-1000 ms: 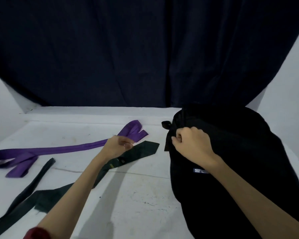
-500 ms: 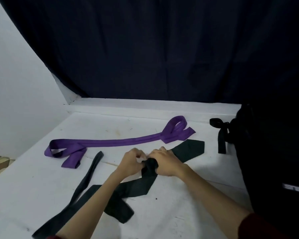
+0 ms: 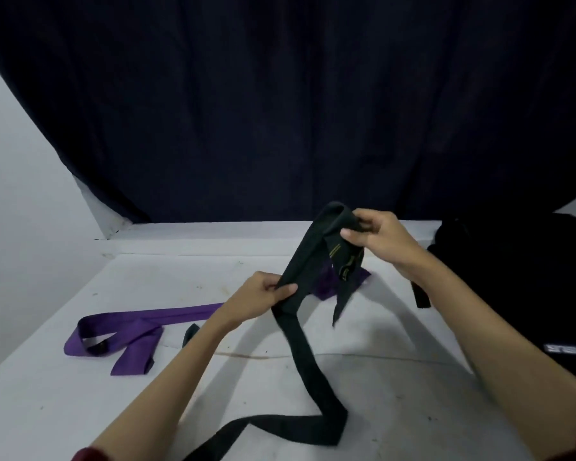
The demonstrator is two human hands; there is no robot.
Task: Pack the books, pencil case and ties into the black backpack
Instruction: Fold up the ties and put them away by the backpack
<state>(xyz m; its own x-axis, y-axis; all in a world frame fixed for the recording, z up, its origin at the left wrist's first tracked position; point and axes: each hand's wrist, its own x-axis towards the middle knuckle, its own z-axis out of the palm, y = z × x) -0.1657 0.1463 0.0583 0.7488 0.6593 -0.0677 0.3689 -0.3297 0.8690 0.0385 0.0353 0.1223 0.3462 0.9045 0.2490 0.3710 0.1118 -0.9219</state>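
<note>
Both hands' fingers pinch the black tie, folded end uppermost, its length trailing down toward the viewer, seemingly kinked.

One tie lies on the table at left, the backpack at right, another tie between them.

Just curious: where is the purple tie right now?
The purple tie lies on the white table, left of centre, running behind the lifted black tie.

Black tie: folded over at top, lifted, tail trailing on counter. Purple tie: flat, looped at left end. Black backpack: far right, white logo showing.
</note>
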